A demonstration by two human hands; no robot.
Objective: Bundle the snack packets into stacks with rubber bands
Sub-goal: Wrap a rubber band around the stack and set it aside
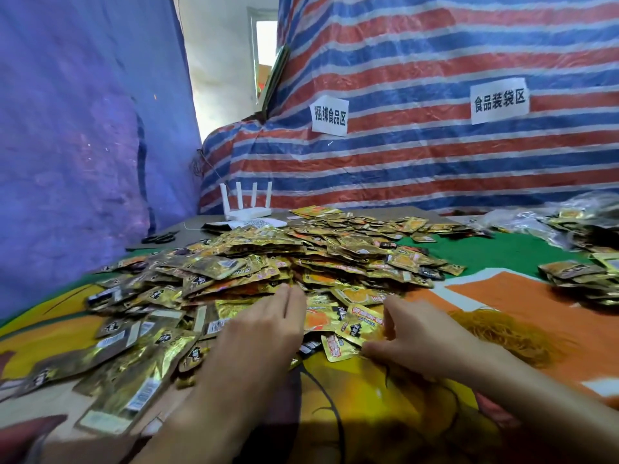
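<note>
Packets (pixel 268 262) heaped mid table (pixel 502 256). L hand (pixel 261 333) lies flat & open on heap, prob. to rake some close. R hand (pixel 422 333) pinches a few for a stack. Bands (pixel 502 333) by R hand, handy.

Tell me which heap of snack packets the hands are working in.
The large middle heap: the left hand lies flat on its near edge and the right hand touches packets there. The smaller heap at the right is untouched.
</note>
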